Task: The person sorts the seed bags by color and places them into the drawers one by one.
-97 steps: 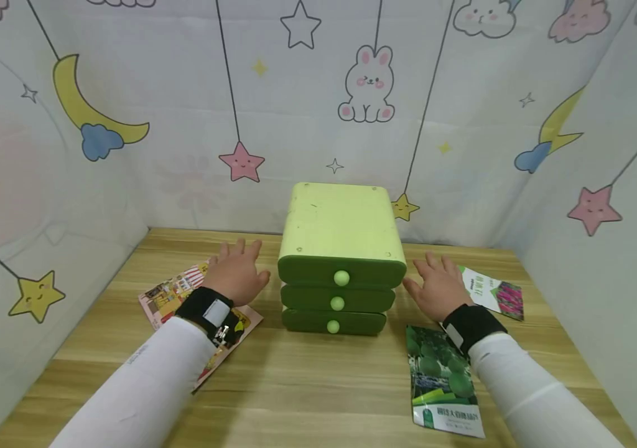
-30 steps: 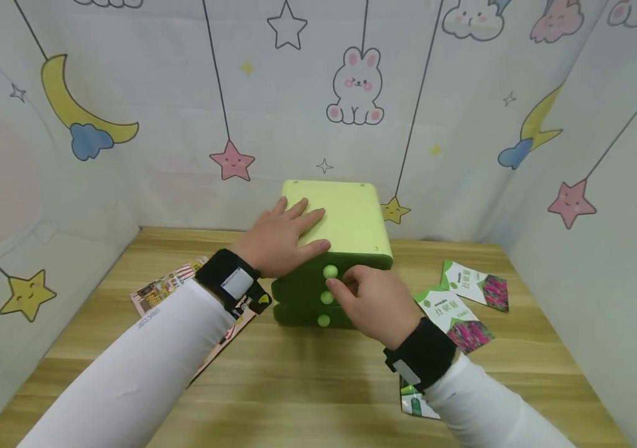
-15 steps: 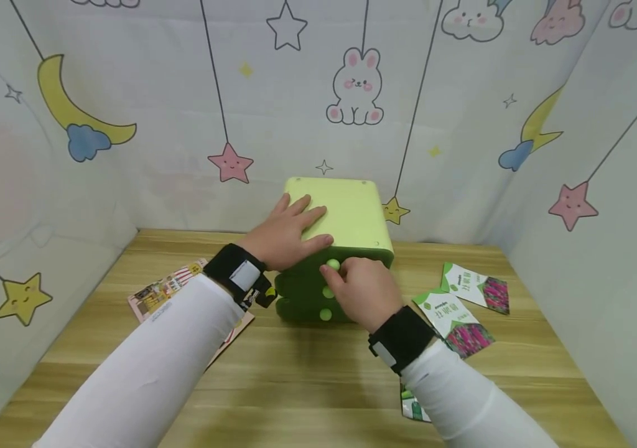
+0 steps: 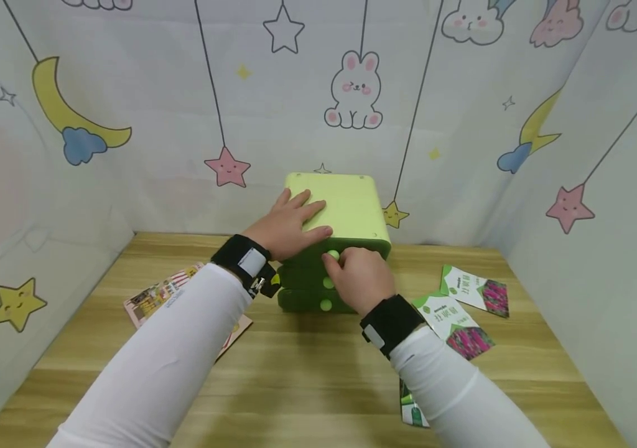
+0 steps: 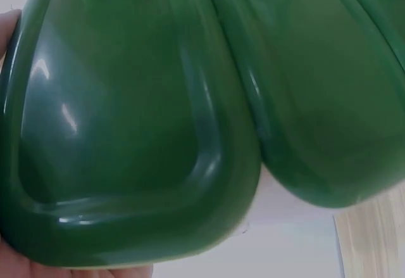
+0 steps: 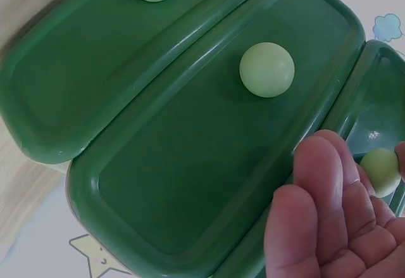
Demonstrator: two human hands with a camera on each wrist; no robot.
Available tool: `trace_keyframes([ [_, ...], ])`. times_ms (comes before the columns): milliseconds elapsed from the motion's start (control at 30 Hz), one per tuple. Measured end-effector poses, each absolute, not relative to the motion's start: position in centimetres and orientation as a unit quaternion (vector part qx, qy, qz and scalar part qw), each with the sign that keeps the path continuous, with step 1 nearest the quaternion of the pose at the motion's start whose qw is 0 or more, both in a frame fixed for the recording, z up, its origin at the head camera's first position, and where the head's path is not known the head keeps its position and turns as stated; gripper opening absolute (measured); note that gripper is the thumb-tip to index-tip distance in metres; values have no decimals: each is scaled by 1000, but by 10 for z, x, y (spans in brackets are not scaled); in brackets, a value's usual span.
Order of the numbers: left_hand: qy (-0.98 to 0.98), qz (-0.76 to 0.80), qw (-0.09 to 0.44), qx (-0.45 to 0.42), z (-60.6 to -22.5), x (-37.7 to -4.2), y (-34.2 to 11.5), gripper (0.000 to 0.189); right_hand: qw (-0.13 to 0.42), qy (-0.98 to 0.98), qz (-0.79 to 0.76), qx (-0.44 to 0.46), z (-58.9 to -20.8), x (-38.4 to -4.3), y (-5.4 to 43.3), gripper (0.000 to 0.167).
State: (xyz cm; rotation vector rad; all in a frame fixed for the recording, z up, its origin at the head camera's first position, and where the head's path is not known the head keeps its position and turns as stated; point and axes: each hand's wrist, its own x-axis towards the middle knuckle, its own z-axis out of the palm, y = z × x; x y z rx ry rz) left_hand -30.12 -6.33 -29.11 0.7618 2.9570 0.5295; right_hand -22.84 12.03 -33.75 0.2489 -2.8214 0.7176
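A small drawer cabinet (image 4: 346,202), pale yellow-green on top with dark green drawer fronts, stands mid-table. My left hand (image 4: 287,229) rests on its top with fingers spread; that hand's fingers (image 5: 130,271) show at the lower edge of the left wrist view. My right hand (image 4: 364,280) pinches the round top knob (image 6: 381,172), thumb on one side and curled fingers on the other. Below it, the middle knob (image 6: 267,69) and the bottom knob (image 4: 326,305) are untouched. The three drawers appear closed.
Two packets with pink flowers, one front (image 4: 455,323) and one behind (image 4: 476,289), lie right of the cabinet. A green packet (image 4: 412,407) is mostly under the right arm. Pink illustrated paper (image 4: 156,298) lies left, partly beneath the left arm. Printed cloth (image 4: 184,112) walls the table.
From beside the cabinet, my left hand has moved onto its top and my right hand to the top knob. Over the last second the cabinet has shifted slightly toward the back cloth.
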Motion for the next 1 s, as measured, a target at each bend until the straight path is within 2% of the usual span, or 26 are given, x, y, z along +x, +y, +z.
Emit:
trace_keyframes([
  [1000,942,210,43,259,-293,-307,-67,67,117,-950,272,93,-341,-237,124,57],
])
